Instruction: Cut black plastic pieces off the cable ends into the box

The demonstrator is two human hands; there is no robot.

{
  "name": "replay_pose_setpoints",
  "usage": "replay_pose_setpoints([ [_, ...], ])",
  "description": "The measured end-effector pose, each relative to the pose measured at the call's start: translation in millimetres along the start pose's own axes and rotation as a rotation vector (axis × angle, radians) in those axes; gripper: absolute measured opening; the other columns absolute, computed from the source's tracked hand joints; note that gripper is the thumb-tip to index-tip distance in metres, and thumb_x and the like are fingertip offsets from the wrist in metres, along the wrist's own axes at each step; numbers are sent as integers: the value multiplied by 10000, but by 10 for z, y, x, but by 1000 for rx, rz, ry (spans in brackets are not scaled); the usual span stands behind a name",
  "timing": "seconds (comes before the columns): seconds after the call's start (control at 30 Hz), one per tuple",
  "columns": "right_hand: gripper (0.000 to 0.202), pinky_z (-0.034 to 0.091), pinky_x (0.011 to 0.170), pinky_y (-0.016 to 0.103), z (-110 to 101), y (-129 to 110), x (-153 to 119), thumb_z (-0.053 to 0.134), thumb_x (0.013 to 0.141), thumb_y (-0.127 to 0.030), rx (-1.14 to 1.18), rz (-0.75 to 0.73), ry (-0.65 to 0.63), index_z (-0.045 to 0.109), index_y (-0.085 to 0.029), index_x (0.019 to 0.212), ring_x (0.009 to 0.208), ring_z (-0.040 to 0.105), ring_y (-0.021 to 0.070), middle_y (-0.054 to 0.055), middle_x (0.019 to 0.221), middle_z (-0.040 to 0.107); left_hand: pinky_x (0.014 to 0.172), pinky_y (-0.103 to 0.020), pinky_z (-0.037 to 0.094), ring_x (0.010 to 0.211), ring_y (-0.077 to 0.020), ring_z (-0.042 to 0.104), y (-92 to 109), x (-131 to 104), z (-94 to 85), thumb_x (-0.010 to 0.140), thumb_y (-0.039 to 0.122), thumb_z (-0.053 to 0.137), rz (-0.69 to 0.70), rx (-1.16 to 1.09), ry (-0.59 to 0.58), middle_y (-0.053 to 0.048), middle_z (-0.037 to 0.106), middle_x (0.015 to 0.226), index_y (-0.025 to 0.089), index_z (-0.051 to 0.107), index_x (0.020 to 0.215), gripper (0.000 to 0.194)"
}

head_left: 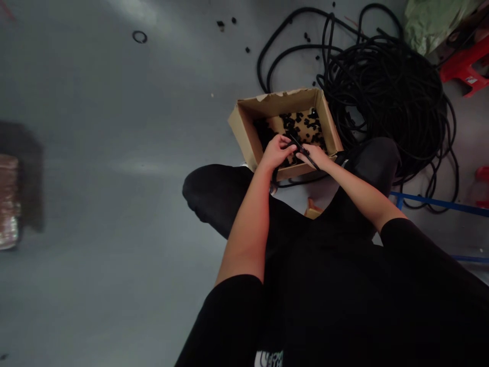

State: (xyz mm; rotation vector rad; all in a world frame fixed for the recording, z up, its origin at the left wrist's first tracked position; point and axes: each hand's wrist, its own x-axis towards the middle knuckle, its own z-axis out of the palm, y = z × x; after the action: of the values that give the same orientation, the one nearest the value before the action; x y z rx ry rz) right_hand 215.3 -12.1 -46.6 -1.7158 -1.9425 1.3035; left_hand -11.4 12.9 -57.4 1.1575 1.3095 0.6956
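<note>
Over a cardboard box (248, 135), my two hands are close together. My left hand (275, 153) has its fingers pinched on a black rubber hose, whose length hangs below the hand by the box's near edge. My right hand (315, 155) is closed around a slim dark tool (311, 160) that looks like scissors, its narrow tip pointing up and left beside the left fingertips. Small black cut pieces (290, 122) lie scattered on the bottom of the box. The exact contact between tool and hose is too small and dark to make out.
A large tangled coil of black hose (385, 97) lies right of the box. Several black bits and a small ring (139, 36) are on the grey floor. A red stool (464, 66), a pale green bag (431, 25) and a blue metal bar (439, 200) stand at the right.
</note>
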Motion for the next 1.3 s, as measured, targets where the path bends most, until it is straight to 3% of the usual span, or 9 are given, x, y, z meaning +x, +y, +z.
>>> replay_pose_setpoints([
  [0.23, 373, 579, 958, 377, -16, 9, 21, 788, 1043, -605, 32, 5, -12, 679, -249, 1034, 988, 740, 282, 73, 1009, 801, 935, -372, 552, 958, -270, 699, 72, -59, -24, 919, 354, 848, 155, 236, 25, -50, 796, 982, 246, 684, 945, 198],
  [0.37, 311, 586, 998, 392, -17, 19, 26, 765, 1074, -539, -11, -8, -28, 722, -236, 1124, 1040, 759, 309, 102, 1094, 837, 928, -388, 527, 921, -289, 651, 76, -79, -20, 956, 462, 804, 167, 295, -71, -39, 733, 870, 259, 689, 895, 241],
  [0.63, 321, 523, 896, 342, -94, 4, -37, 717, 1141, -557, -117, -19, -15, 749, -240, 1098, 1001, 781, 307, 97, 1024, 836, 997, -409, 549, 985, -328, 660, 82, -58, -74, 952, 537, 747, 172, 330, -23, -101, 784, 992, 264, 702, 953, 277],
  [0.73, 309, 527, 892, 345, -112, 16, -67, 729, 1131, -533, -136, -25, -39, 773, -231, 1180, 1019, 790, 309, 101, 1064, 859, 949, -397, 551, 958, -313, 640, 91, -67, -71, 964, 613, 755, 176, 322, -94, -86, 754, 931, 259, 707, 939, 358],
  [0.83, 282, 529, 913, 354, -159, 32, -61, 731, 1121, -486, -151, -66, -66, 772, -227, 1226, 1038, 795, 311, 115, 1123, 868, 780, -355, 507, 814, -253, 578, 88, -82, -59, 974, 776, 772, 136, 239, -224, -43, 635, 790, 242, 703, 906, 543],
  [0.93, 217, 515, 920, 349, -211, 37, -35, 711, 1108, -435, -144, -112, -64, 757, -231, 1165, 1003, 780, 292, 97, 1073, 837, 582, -292, 338, 617, -164, 391, 75, -88, -89, 899, 965, 852, 4, 39, -339, 29, 442, 689, 241, 701, 910, 740],
  [1.0, 207, 496, 904, 338, -232, 34, -22, 696, 1106, -438, -133, -135, -55, 733, -234, 1098, 959, 754, 271, 69, 996, 791, 534, -256, 240, 570, -120, 284, 72, -80, -134, 815, 1034, 921, -65, -111, -366, 58, 374, 695, 240, 711, 921, 828],
  [1.13, 263, 462, 865, 323, -238, 28, -23, 694, 1084, -492, -73, -165, -52, 668, -241, 1010, 892, 697, 233, 22, 899, 696, 505, -232, 190, 555, -90, 262, 90, -58, -222, 728, 1035, 1009, -101, -237, -368, 58, 370, 713, 221, 751, 907, 872],
  [1.3, 293, 490, 895, 325, -211, 58, -42, 720, 1057, -522, -23, -151, -28, 636, -253, 976, 920, 699, 236, 22, 903, 700, 500, -254, 274, 552, -117, 354, 128, -55, -251, 973, 868, 952, -101, -231, -269, 32, 441, 727, 180, 835, 1033, 701],
])
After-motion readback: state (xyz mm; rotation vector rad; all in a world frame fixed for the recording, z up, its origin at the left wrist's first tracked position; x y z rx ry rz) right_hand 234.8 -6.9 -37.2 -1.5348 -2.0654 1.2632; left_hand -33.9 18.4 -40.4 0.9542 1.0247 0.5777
